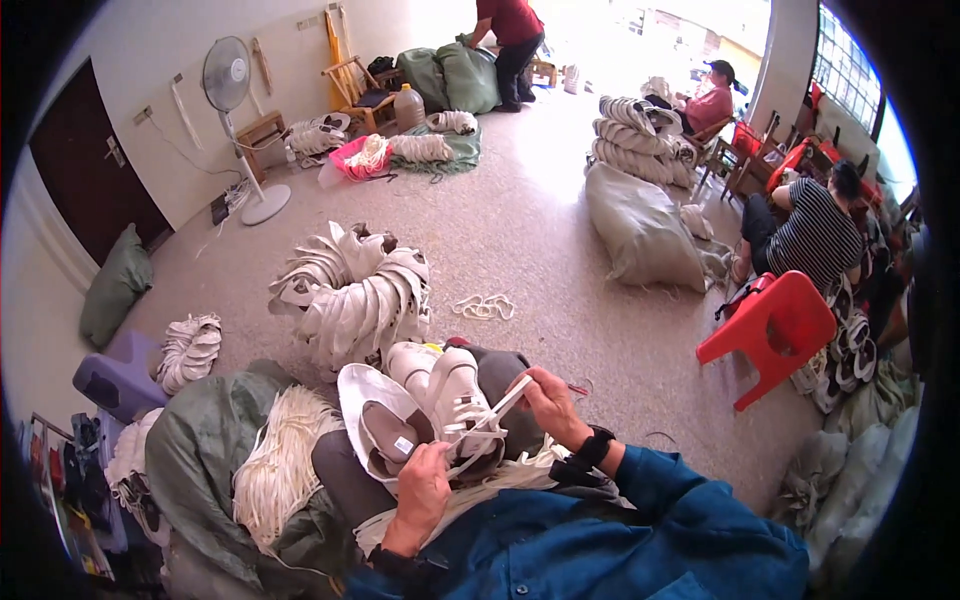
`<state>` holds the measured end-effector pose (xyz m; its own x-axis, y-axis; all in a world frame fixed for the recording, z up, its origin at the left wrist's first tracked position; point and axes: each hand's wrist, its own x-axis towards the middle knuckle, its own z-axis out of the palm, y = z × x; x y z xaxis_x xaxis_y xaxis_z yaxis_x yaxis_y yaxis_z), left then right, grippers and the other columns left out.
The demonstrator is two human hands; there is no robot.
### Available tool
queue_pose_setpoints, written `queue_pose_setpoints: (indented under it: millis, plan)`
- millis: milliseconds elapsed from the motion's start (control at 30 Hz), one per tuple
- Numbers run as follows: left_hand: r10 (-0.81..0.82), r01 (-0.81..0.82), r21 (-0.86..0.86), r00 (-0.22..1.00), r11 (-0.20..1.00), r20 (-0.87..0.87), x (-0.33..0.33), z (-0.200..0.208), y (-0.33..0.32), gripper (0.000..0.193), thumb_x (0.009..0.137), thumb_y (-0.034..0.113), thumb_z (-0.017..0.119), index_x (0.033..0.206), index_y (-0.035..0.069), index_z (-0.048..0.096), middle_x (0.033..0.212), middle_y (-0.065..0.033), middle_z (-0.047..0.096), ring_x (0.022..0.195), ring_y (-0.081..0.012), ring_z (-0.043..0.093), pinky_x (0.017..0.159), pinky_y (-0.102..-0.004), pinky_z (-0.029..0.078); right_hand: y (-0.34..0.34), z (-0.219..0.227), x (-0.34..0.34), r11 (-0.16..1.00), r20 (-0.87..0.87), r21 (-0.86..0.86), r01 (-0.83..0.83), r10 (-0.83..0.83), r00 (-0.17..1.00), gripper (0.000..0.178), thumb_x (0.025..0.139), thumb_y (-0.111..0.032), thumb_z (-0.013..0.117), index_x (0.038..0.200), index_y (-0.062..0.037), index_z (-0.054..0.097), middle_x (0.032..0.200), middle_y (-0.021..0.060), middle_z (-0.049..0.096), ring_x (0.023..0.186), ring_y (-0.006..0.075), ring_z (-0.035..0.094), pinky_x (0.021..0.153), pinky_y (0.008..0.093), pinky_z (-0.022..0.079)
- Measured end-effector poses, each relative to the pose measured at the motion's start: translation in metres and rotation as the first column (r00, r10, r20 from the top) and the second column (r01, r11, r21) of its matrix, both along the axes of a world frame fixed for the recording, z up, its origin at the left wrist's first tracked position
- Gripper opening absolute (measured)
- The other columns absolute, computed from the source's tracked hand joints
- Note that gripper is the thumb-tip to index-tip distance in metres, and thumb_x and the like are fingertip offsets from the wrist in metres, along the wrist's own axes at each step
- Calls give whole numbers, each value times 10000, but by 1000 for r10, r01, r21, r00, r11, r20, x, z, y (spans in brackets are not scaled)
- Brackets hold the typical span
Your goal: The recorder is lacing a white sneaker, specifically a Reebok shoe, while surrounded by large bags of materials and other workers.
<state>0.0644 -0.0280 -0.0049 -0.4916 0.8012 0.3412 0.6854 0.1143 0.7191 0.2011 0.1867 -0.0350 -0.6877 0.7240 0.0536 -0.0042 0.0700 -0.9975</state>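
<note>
- Grip: right hand pinches a flat white fabric lace; left hand has fingertips at the lacing, firmness of hold cannot be told.
- White shoe upper with crossed lacing: lower centre of the frame, beyond the left hand; should be steadied against twisting.
- Lace: slants from right fingers to upper; best kept flat, evenly tensioned.
- Eyelets: too small to verify; alignment merits checking.
</note>
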Motion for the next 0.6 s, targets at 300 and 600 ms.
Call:
queue_pose_setpoints:
  millis: [300, 600]
  plan:
    - [136, -96, -112, 887, 989, 441, 5, -14, -15, 138, 936, 83, 604, 975, -27, 679, 735, -107, 677, 560, -176, 621, 554, -320, 483, 1, 7, 10, 994, -54, -105, 39, -45, 998, 283, 1034, -179, 419, 952, -6, 627, 804, 48, 648, 701, 109, 589, 666, 261, 494]
    - [97, -91, -104, 994, 990, 50, -9, -5, 17, 160, 900, 153, 671, 831, 16, 622, 818, -161, 562, 754, -360, 591, 658, -447, 456, 27, 4, 15, 996, 11, -59, 72, -72, 997, 269, 1027, -207, 465, 939, -5, 619, 774, 42, 632, 676, 115, 599, 660, 265, 505]
